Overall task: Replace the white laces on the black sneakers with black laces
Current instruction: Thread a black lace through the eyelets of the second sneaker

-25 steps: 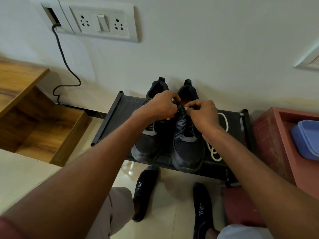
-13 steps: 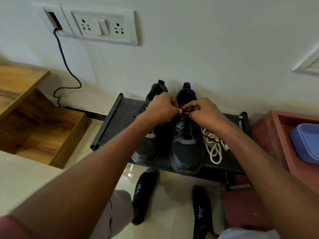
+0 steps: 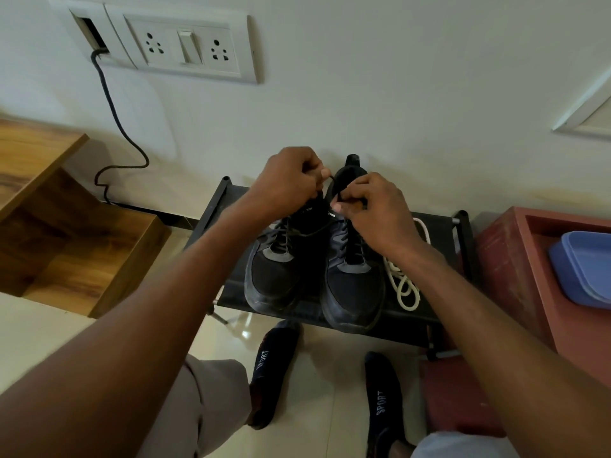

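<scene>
Two black sneakers stand side by side on a low black rack (image 3: 439,226), toes toward me. The left sneaker (image 3: 274,279) and the right sneaker (image 3: 353,292) both carry black laces. My left hand (image 3: 287,180) is raised above the shoes' tongues and pinches an end of the black lace (image 3: 330,188). My right hand (image 3: 370,206) sits over the right sneaker's collar, thumb and fingers curled round the same black lace. Loose white laces (image 3: 403,282) lie in a heap on the rack, right of the right sneaker.
A white wall with a socket plate (image 3: 185,47) and a black cable (image 3: 115,127) rises behind the rack. A wooden shelf unit (image 3: 66,233) stands at the left, a red box (image 3: 515,266) with a blue lid (image 3: 585,269) at the right. My socked feet (image 3: 274,368) rest on the tiled floor.
My left hand has lifted up and away from the shoes, drawing the black lace out. My right hand stays at the right sneaker's collar. More of the white laces shows.
</scene>
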Available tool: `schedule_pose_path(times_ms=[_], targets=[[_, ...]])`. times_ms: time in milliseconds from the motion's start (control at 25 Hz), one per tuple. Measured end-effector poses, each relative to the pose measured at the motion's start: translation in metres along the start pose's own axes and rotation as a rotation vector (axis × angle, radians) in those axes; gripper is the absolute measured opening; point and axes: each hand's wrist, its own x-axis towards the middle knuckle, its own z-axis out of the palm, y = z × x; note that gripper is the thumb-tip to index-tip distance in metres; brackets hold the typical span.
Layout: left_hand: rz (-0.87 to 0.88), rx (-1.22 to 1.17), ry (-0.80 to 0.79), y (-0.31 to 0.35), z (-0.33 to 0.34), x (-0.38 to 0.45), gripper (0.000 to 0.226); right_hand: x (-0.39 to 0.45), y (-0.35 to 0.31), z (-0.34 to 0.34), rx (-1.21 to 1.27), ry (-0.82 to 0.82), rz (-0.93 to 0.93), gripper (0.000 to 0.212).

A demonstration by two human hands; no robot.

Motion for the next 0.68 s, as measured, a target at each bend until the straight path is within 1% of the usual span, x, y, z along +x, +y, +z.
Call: schedule_pose_path(times_ms=[40,80,120,200,240,280,320,360,400,480,520,560,600,680], targets=[[-0.031,0.016,-0.041,-0.004,0.002,0.0,0.007,0.0,-0.002,-0.001,0.051,0.048,0.049,0.015],[-0.034,0.031,-0.096,-0.006,0.003,0.0,0.011,0.002,-0.008,-0.005,0.139,0.11,0.087,0.014],[-0.011,0.046,-0.161,-0.007,0.003,0.0,0.016,0.003,-0.018,-0.013,0.251,0.199,0.087,0.014],[0.046,0.062,-0.266,-0.004,0.002,-0.001,0.024,0.007,-0.043,-0.034,0.49,0.378,-0.009,0.013],[0.06,0.071,-0.275,-0.003,0.002,0.0,0.024,0.008,-0.053,-0.044,0.59,0.407,-0.066,0.012],[0.061,0.096,-0.25,-0.002,0.004,0.001,0.021,0.008,-0.058,-0.049,0.646,0.38,-0.079,0.011],[0.059,0.138,-0.202,-0.002,0.006,0.002,0.019,0.005,-0.06,-0.05,0.653,0.299,-0.044,0.012],[0.052,0.194,-0.152,-0.002,0.008,0.002,0.02,0.003,-0.054,-0.046,0.562,0.198,0.021,0.014],[0.043,0.238,-0.12,-0.003,0.01,0.002,0.023,0.0,-0.044,-0.038,0.358,0.088,0.075,0.017],[0.028,0.282,-0.113,-0.004,0.011,0.0,0.027,-0.005,-0.02,-0.02,-0.104,-0.118,0.101,0.024],[0.027,0.292,-0.117,-0.004,0.011,0.0,0.027,-0.006,-0.015,-0.015,-0.239,-0.179,0.105,0.029],[0.029,0.296,-0.12,-0.003,0.011,-0.001,0.027,-0.006,-0.014,-0.014,-0.3,-0.194,0.107,0.032],[0.032,0.297,-0.12,-0.003,0.011,-0.001,0.026,-0.005,-0.015,-0.015,-0.314,-0.174,0.093,0.034],[0.035,0.291,-0.116,-0.002,0.011,-0.001,0.025,-0.005,-0.018,-0.018,-0.291,-0.125,0.058,0.038]])
